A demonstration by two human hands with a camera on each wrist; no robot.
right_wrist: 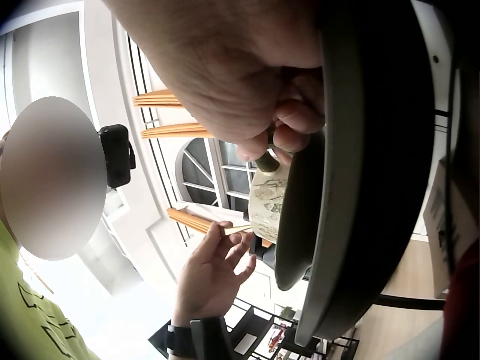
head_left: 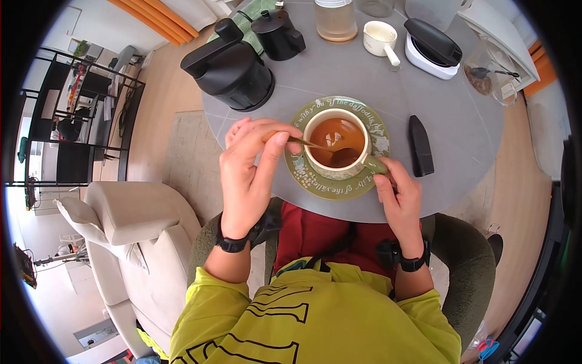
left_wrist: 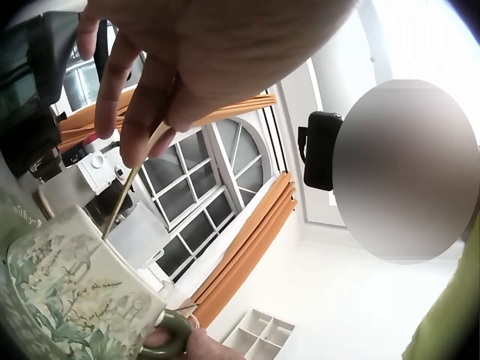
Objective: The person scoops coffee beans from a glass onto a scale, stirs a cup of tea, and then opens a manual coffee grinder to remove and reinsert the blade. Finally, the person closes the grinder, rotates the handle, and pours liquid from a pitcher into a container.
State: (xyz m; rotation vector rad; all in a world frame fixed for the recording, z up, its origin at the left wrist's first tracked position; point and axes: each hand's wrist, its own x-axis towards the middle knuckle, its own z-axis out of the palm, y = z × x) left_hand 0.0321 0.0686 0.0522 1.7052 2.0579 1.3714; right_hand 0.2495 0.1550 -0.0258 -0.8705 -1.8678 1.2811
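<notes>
A cream cup (head_left: pixel 336 174) with a floral outside and brown liquid (head_left: pixel 337 134) in it stands on a green saucer (head_left: pixel 303 176). My left hand (head_left: pixel 248 167) pinches the handle of a gold spoon (head_left: pixel 306 143), whose bowl dips into the liquid. On the cup's right side my right hand (head_left: pixel 401 197) grips the green handle (head_left: pixel 374 164) between thumb and fingers. The left wrist view shows the spoon (left_wrist: pixel 120 202) leaning over the rim of the cup (left_wrist: pixel 82 289). In the right wrist view the saucer (right_wrist: pixel 296 217) lies under the cup (right_wrist: pixel 268 202).
A black kettle (head_left: pixel 233 73) and a black pot (head_left: pixel 277 35) stand at the back left of the grey table (head_left: pixel 242 134). Behind the saucer are a jar (head_left: pixel 335 21), a small white pan (head_left: pixel 380 37) and a scale (head_left: pixel 431 57). A black object (head_left: pixel 420 145) lies on the right.
</notes>
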